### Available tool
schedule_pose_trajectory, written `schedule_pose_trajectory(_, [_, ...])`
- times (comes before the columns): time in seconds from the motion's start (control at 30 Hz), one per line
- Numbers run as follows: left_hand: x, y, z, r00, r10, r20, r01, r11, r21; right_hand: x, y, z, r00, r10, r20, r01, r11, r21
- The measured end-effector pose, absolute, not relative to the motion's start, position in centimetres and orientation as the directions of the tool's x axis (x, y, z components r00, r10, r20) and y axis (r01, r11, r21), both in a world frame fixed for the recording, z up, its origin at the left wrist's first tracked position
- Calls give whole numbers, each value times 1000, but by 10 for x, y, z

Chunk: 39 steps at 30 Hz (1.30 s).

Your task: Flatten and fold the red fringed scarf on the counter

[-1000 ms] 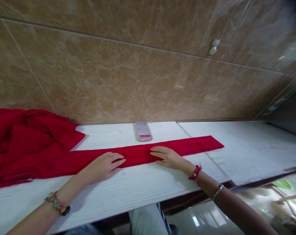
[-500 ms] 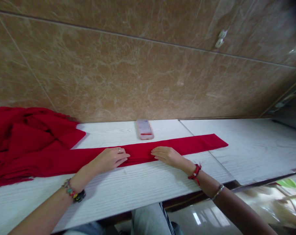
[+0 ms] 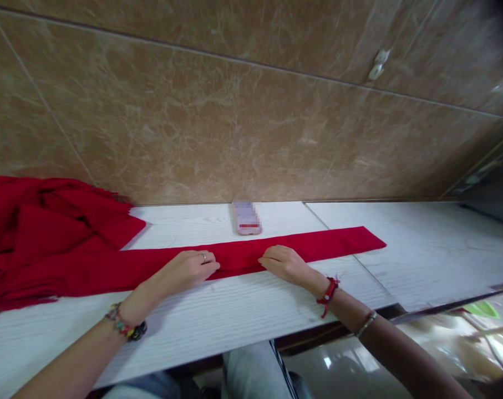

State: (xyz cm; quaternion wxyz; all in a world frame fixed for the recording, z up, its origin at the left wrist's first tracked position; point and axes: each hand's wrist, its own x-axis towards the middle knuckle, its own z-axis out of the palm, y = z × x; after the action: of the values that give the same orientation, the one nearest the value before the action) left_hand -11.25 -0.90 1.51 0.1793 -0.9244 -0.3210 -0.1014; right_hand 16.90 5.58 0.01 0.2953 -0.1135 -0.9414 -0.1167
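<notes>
A long red scarf (image 3: 239,258), folded into a narrow flat strip, lies lengthwise on the white wood-grain table (image 3: 218,321). My left hand (image 3: 192,267) rests on the middle of the strip, its fingers bent and pinched together on the cloth. A short stretch to the right, my right hand (image 3: 285,262) has its fingertips curled together and closed on the same strip. The exact grip under the fingers is partly hidden. On the left, the strip runs into a loose, crumpled heap of red fringed fabric (image 3: 55,221).
A phone (image 3: 247,219) lies behind the strip, near the brown marbled wall (image 3: 234,127). A seam crosses the table on the right. Below the front edge are my legs (image 3: 251,371), and at lower right a green item (image 3: 482,309) and clear plastic.
The fingers of both hands have curled in more tightly on the cloth; the right ones were flatter before. The strip stays in nearly the same place.
</notes>
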Motion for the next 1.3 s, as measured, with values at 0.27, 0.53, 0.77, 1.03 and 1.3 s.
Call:
schedule_pose_trajectory(0.27, [-112,-14,20,726,654,213,678,-733,-59,174,54,0,-832,176,526,260,961,90])
schedule_pose_trajectory(0.53, [-109,-14,22,707,665,240,692,-720,-43,175,56,-3,-852,204,482,267,961,65])
schedule_pose_trajectory(0.77, [-110,-12,20,704,664,251,691,-723,-23,181,55,2,-863,191,468,272,956,111])
schedule_pose_trajectory(1.03, [-115,-9,18,786,579,218,618,-752,-231,184,56,3,-848,178,500,279,951,135])
schedule_pose_trajectory(1.3, [-119,-11,18,779,589,215,624,-763,-169,184,58,2,-843,211,495,296,950,100])
